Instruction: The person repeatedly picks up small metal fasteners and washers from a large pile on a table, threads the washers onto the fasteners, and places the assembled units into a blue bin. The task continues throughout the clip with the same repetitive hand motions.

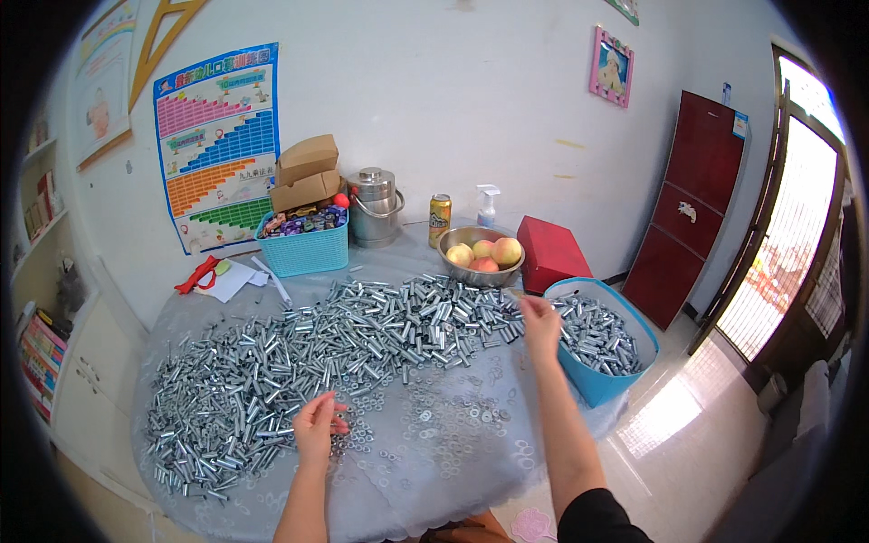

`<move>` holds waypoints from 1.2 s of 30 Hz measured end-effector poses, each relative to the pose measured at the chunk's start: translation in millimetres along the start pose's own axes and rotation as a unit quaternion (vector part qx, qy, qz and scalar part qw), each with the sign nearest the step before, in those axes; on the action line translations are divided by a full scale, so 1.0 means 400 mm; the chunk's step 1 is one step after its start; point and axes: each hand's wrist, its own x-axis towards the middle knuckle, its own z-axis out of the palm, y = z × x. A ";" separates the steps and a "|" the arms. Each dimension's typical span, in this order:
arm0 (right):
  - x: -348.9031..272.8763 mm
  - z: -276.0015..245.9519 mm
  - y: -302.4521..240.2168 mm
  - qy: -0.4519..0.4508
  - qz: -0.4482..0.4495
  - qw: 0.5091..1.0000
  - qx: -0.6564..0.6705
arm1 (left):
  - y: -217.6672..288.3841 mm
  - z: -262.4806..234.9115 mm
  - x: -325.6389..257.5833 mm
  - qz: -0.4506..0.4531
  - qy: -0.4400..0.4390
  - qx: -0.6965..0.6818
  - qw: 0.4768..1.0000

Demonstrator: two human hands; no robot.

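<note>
Above the ring-shaped pieces in the middle front, my left hand (317, 425) is at the pile's near edge, its fingers bent and apart. Small metal nuts (360, 434) lie right beside its fingertips. My right hand (541, 326) is farther out, between the pile and the blue bin, its fingers pinched together; what they hold, if anything, is too small to make out. A broad heap of silvery metal sleeve anchors (299, 362) covers the table's left and middle. More such metal pieces (597, 339) fill the blue fabric bin (602, 387) at right. Flat washers (475, 414) are scattered in front.
Along the back stand a turquoise basket (308, 253) of wrapped sweets, a steel pot (374, 208), a yellow can (440, 220), a spray bottle (487, 206), a steel bowl (480, 274) of fruit and a red box (550, 253). White papers (231, 281) lie at the back left.
</note>
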 end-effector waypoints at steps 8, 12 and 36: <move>0.118 -0.243 0.040 0.100 -0.066 0.924 -0.363 | -0.004 -0.010 0.001 0.009 0.007 0.015 1.000; 0.118 -0.225 0.052 0.044 -0.091 0.905 -0.413 | 0.004 -0.015 0.001 0.010 0.018 0.003 1.000; -0.375 0.224 -0.093 -0.397 -0.172 0.896 -0.100 | 0.025 -0.148 0.043 0.236 0.156 0.434 0.856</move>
